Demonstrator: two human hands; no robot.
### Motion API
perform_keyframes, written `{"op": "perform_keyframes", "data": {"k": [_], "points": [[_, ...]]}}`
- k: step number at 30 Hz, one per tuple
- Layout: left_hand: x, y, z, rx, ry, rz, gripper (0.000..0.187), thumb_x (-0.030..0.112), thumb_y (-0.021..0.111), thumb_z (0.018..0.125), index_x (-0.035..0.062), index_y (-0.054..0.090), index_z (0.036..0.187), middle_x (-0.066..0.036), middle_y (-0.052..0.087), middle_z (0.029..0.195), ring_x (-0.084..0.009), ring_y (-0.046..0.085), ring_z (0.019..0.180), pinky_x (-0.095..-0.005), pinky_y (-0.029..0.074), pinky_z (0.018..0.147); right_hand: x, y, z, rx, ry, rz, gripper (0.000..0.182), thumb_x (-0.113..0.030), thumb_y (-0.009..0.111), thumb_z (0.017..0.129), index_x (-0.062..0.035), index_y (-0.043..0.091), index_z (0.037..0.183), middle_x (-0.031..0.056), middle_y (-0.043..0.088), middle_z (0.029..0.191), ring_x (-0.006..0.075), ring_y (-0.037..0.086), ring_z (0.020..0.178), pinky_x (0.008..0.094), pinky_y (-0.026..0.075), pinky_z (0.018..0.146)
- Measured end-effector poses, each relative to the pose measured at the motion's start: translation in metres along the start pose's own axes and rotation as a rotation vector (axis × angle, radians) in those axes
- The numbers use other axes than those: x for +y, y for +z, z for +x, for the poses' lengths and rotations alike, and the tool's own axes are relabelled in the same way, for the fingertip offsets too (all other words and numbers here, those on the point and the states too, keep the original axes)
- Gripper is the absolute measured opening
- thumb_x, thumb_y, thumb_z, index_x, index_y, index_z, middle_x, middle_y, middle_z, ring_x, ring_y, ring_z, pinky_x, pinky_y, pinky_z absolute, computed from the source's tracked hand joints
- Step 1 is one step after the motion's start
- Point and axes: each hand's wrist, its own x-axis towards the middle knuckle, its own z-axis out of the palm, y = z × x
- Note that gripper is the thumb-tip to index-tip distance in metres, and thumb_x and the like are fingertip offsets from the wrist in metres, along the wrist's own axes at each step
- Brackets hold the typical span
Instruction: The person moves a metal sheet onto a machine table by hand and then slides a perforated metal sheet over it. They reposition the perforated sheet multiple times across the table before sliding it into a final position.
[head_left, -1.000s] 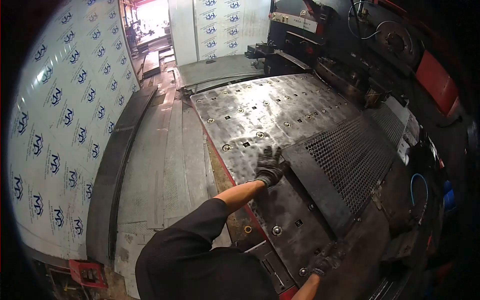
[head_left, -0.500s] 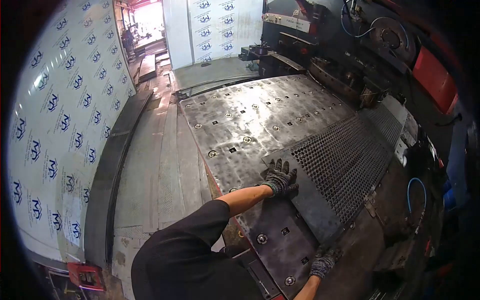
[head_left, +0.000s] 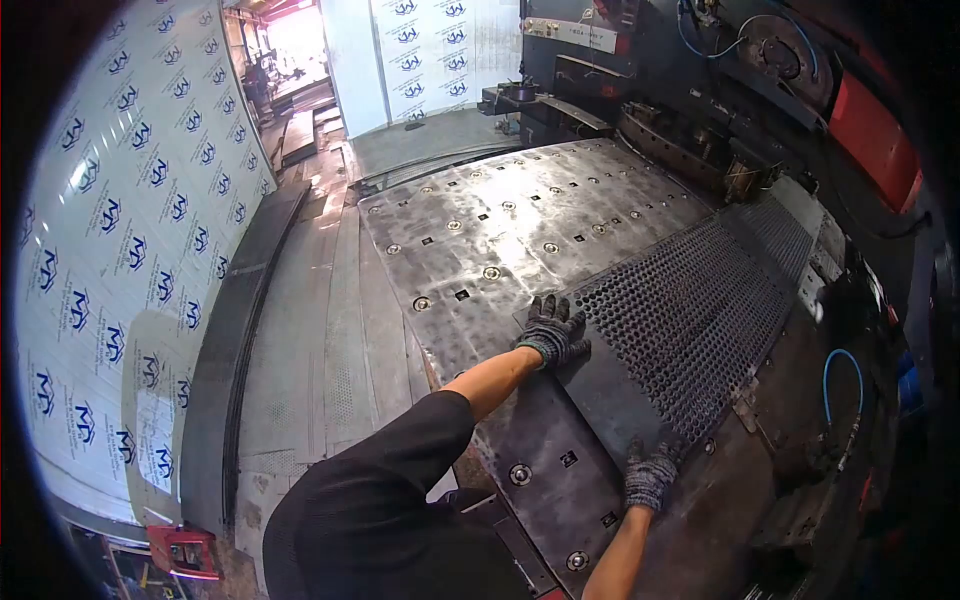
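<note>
A perforated metal sheet [head_left: 690,300] with a plain grey end lies across the steel table [head_left: 450,275], which has round ball fittings and small square holes. My left hand [head_left: 553,333], in a grey striped glove, rests with fingers spread on the sheet's left corner. My right hand [head_left: 651,474], gloved alike, lies on the near end of the plain strip, its fingers spread and pointing away from me. Both palms face down, and neither hand is wrapped round anything.
Dark machinery [head_left: 700,140] stands behind the sheet, with a red panel [head_left: 872,150] at the right. A blue hose [head_left: 828,385] hangs at the right. Long stacked metal strips [head_left: 250,300] lie left of the table. A red frame [head_left: 184,551] is at lower left.
My right hand has moved up from the sheet's near edge onto its plain end. My left hand and the sheet appear slightly higher and further left in view.
</note>
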Motion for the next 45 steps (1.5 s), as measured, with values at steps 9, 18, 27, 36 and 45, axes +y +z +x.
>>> {"op": "perform_keyframes", "data": {"k": [9, 18, 27, 36, 45], "points": [[-0.026, 0.022, 0.014, 0.086, -0.044, -0.033, 0.085, 0.075, 0.051, 0.096, 0.0242, 0.049, 0.164, -0.029, 0.035, 0.172, -0.0484, 0.026, 0.162, -0.0630, 0.015, 0.131, -0.001, 0.026, 0.010, -0.130, -0.027, -0.047, 0.073, -0.063, 0.060, 0.101, -0.0204, 0.055, 0.161, 0.0197, 0.039, 0.173, 0.0425, 0.023, 0.164, 0.0637, 0.010, 0.134], [-0.022, 0.004, -0.007, 0.087, -0.058, -0.020, 0.082, 0.071, 0.053, 0.097, 0.0221, 0.050, 0.163, -0.029, 0.035, 0.172, -0.0473, 0.029, 0.161, -0.0618, 0.016, 0.132, -0.015, 0.019, -0.007, -0.085, -0.001, -0.105, 0.077, -0.066, 0.055, 0.101, -0.0222, 0.051, 0.164, 0.0196, 0.040, 0.172, 0.0432, 0.025, 0.163, 0.0616, 0.007, 0.135], [-0.026, 0.002, -0.019, 0.071, -0.071, -0.029, 0.083, 0.070, 0.053, 0.097, 0.0208, 0.050, 0.164, -0.026, 0.035, 0.173, -0.0446, 0.029, 0.162, -0.0595, 0.013, 0.133, -0.038, -0.009, -0.021, -0.147, 0.079, -0.085, 0.076, -0.064, 0.061, 0.098, -0.0219, 0.055, 0.161, 0.0157, 0.037, 0.175, 0.0408, 0.024, 0.164, 0.0613, 0.010, 0.135], [-0.030, 0.001, -0.026, 0.087, -0.080, -0.033, 0.080, 0.069, 0.055, 0.097, 0.0219, 0.053, 0.161, -0.026, 0.037, 0.172, -0.0445, 0.030, 0.162, -0.0597, 0.016, 0.133, -0.033, 0.008, -0.028, -0.138, 0.069, -0.101, 0.080, -0.064, 0.060, 0.099, -0.0242, 0.047, 0.167, 0.0194, 0.032, 0.176, 0.0470, 0.024, 0.163, 0.0627, 0.012, 0.134], [-0.036, 0.006, -0.037, 0.102, -0.074, -0.010, 0.077, 0.069, 0.052, 0.099, 0.0237, 0.052, 0.161, -0.026, 0.038, 0.171, -0.0467, 0.031, 0.161, -0.0610, 0.018, 0.132, -0.042, -0.004, -0.038, -0.204, 0.098, -0.165, 0.081, -0.069, 0.055, 0.100, -0.0255, 0.046, 0.167, 0.0186, 0.035, 0.175, 0.0439, 0.024, 0.164, 0.0648, 0.009, 0.133]]}}
